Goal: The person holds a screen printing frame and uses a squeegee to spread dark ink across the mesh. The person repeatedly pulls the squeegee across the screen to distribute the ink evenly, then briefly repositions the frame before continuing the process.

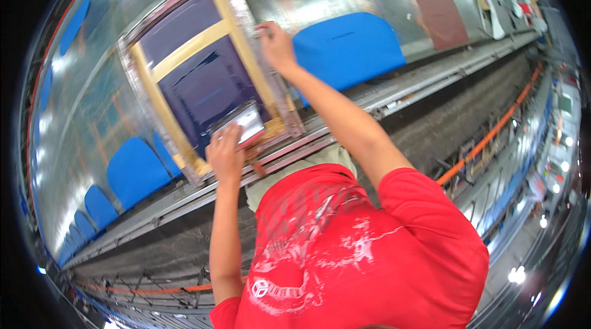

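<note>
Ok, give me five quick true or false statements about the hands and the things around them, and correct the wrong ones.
1. The left hand holds a silvery tool. True.
2. The right hand is on that tool too. False: it is at the right side of the frame.
3. A tan strip crosses the frame's dark purple surface. True.
4. The brown sheet lies left of the frame. False: it lies to the right, past a blue piece.
5. The shirt is red with whitish marks. True.
</note>
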`<state>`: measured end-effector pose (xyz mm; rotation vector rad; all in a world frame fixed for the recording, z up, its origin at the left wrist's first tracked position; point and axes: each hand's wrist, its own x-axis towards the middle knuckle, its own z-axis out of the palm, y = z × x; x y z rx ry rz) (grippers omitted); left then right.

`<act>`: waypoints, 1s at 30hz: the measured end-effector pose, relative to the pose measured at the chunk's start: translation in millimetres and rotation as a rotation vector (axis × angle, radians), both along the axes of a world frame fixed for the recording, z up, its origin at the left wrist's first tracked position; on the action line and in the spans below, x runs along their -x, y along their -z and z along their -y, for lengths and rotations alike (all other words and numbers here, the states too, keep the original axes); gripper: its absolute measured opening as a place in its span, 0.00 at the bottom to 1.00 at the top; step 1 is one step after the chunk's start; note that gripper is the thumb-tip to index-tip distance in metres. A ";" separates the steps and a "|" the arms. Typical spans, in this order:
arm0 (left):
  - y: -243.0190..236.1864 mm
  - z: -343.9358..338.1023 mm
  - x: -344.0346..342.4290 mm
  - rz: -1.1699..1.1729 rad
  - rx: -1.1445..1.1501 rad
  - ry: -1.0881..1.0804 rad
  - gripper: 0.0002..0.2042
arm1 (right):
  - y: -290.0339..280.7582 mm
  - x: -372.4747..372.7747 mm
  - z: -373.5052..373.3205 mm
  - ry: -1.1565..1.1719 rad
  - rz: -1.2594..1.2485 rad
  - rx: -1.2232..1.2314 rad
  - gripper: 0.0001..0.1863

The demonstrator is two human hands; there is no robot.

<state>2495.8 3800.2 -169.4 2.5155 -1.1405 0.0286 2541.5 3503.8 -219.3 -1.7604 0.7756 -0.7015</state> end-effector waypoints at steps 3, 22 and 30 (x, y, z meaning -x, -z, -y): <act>-3.8 -44.5 -20.8 0.019 -0.056 0.020 0.26 | -15.1 -11.4 -36.5 0.018 0.000 -0.121 0.09; 20.3 -124.9 -38.7 -0.007 -0.030 0.095 0.23 | 15.7 -38.5 -62.5 0.015 -0.184 0.066 0.11; -21.2 -36.7 -204.6 -0.290 -0.061 -0.067 0.14 | 0.0 -39.2 -67.4 0.009 -0.262 0.017 0.10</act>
